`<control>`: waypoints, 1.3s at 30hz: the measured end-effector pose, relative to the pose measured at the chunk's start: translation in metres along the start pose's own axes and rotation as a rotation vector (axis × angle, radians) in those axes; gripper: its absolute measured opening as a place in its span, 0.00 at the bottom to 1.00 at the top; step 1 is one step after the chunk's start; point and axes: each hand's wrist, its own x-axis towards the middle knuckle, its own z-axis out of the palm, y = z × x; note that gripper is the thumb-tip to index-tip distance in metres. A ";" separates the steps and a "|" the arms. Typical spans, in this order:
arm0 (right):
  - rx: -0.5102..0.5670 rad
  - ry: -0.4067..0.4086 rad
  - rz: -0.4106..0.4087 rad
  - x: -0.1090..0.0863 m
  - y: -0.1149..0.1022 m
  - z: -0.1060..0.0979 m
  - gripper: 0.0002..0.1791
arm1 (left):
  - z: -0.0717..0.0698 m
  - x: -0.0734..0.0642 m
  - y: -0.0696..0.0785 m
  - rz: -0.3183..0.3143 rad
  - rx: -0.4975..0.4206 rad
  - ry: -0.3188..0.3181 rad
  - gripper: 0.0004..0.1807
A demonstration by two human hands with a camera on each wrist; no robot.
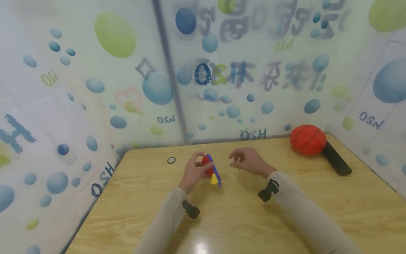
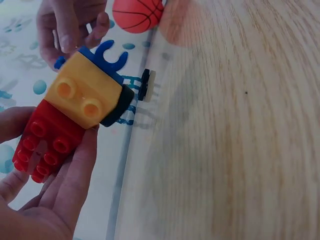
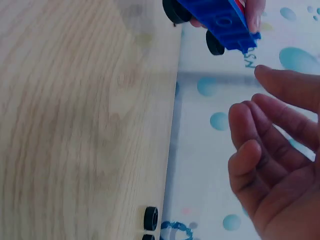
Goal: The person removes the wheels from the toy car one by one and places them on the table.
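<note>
My left hand (image 1: 194, 171) grips a toy car (image 1: 207, 167) made of red and yellow bricks on a blue base. In the left wrist view, the fingers lie around its red brick (image 2: 52, 132); beside it are a yellow brick (image 2: 80, 90) and a blue hook (image 2: 114, 59). The right wrist view shows the blue underside (image 3: 220, 22) and two black wheels. My right hand (image 1: 250, 161) hovers to the right of the car, apart from it, fingers loosely bent with nothing between them.
A white disc with a dark rim (image 1: 171, 160) lies left of my left hand. Loose black wheels (image 3: 151, 218) stand toward the table's far edge. A red basketball-patterned ball (image 1: 307, 139) and a black cylinder (image 1: 337, 158) lie at the back right. Patterned walls (image 1: 222, 116) enclose the wooden table (image 1: 234, 215).
</note>
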 end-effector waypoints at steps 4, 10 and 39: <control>-0.001 -0.022 -0.063 -0.001 -0.010 0.006 0.12 | -0.001 0.001 -0.001 -0.018 -0.001 0.023 0.22; 0.008 -0.085 -0.151 -0.002 -0.017 0.016 0.15 | -0.001 0.002 0.001 -0.020 -0.015 0.036 0.20; -0.068 -0.004 -0.302 -0.002 -0.033 0.035 0.24 | 0.001 0.004 -0.003 -0.121 -0.030 0.070 0.23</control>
